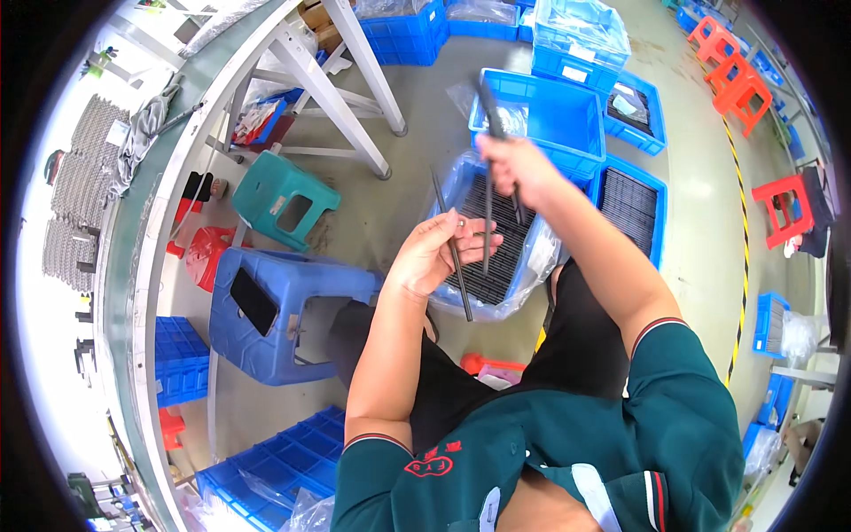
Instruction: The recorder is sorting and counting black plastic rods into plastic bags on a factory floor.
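Note:
My left hand pinches a thin dark rod between thumb and fingers, and the rod slants past the palm. Some of its other fingers are stretched out to the right. Up and to the right, my right hand is closed around several dark rods, smeared by motion at their upper ends. One of these rods hangs down close to my left fingertips; whether they touch I cannot tell. Below both hands stands a blue bin lined with clear plastic, holding rows of similar dark rods.
Blue bins stand behind and to the right, one holding more dark rods. At left are a green stool, a blue stool with a black phone on it, and a long workbench. Red stools line the far right.

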Demonstrator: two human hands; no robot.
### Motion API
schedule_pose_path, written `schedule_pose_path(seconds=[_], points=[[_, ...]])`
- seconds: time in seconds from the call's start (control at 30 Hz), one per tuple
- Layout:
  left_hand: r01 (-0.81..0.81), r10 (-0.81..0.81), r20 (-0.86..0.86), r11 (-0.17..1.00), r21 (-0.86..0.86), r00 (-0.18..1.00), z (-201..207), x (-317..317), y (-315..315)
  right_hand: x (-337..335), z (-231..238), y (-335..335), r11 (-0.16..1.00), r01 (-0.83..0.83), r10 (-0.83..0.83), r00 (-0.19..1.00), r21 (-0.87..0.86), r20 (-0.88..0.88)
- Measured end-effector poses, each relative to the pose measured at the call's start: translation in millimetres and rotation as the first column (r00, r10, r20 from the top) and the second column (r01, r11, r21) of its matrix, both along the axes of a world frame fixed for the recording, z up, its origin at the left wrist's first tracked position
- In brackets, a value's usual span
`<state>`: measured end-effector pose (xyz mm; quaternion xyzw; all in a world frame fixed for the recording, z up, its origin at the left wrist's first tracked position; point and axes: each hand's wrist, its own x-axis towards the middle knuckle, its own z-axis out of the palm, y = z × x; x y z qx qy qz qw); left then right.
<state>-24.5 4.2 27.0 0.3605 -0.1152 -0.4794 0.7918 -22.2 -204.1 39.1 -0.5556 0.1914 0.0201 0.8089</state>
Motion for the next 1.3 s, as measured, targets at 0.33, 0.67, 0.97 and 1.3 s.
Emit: schedule_pose_path(seconds=[0.33, 0.67, 0.97, 1.3], points=[[0.080, -0.083, -0.061, 0.996, -0.050, 0.995, -14.6, 1.3, -1.9, -7.7, -6.6, 48.5, 0.865, -0.314, 0.323, 0.945, -0.391, -0.046], [-0.498, 0.497, -0.062, 0.867, 0.002, 0.866, -7.6, 29.0, 17.3, -28.5, 21.9, 38.1, 0.869, -0.297, 0.334, 0.942, -0.395, 0.026], [-0.700, 0.690, -0.125, 0.711, -0.068, 0.713, -2.2, 38.2, 17.3, -40.8, 19.4, 42.8, 0.832, -0.480, 0.472, 0.876, -0.278, -0.098], [-0.684, 0.684, 0.028, 0.729, -0.003, 0.729, -5.4, 28.3, -2.4, -40.8, 18.4, 49.7, 0.854, -0.446, 0.439, 0.894, -0.266, -0.089]])
